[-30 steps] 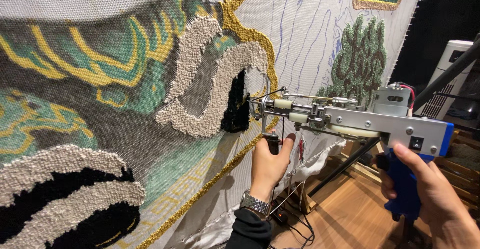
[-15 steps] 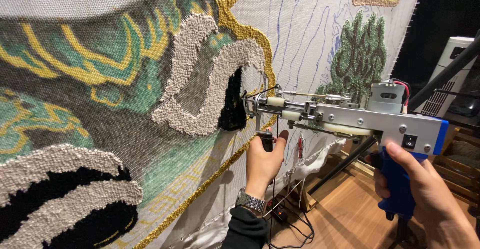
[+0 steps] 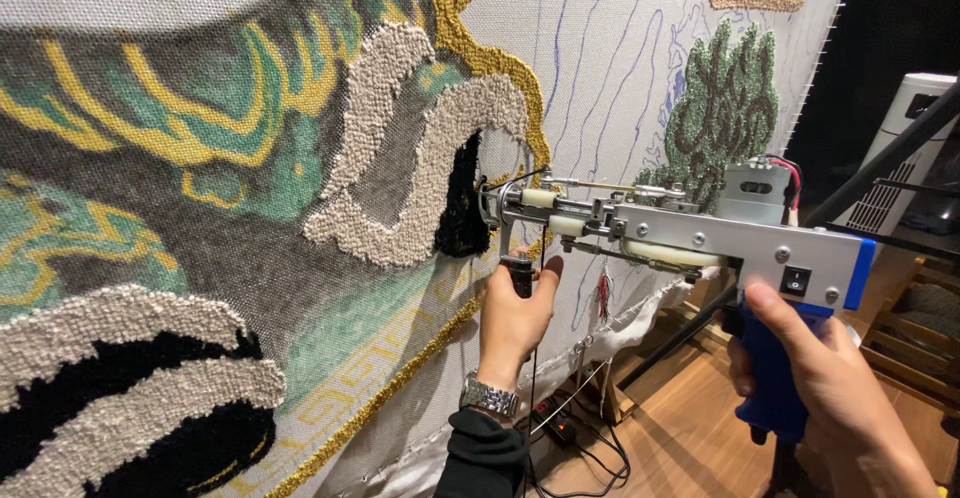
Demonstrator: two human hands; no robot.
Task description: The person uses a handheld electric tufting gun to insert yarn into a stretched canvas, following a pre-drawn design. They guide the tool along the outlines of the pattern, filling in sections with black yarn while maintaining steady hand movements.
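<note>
A silver tufting gun (image 3: 700, 233) with a blue grip points its needle at a black tufted patch (image 3: 462, 203) on the stretched rug cloth (image 3: 250, 188). My left hand (image 3: 515, 318) is closed around the gun's black front handle, just below the needle end. My right hand (image 3: 830, 388) grips the blue rear handle at the lower right. A black yarn strand runs from the needle area downward. The cloth shows green, yellow, beige and black tufted shapes with a gold border.
Blue drawn outlines and a green tufted tree shape (image 3: 715, 113) fill the cloth's right part. A black frame bar (image 3: 880, 158), a white appliance (image 3: 905, 148), wooden furniture (image 3: 905, 343), and cables with a power strip (image 3: 565, 428) lie on the wooden floor below.
The gun and both hands have shifted slightly left and down along the cloth, keeping the needle at the black patch. My grips are unchanged.
</note>
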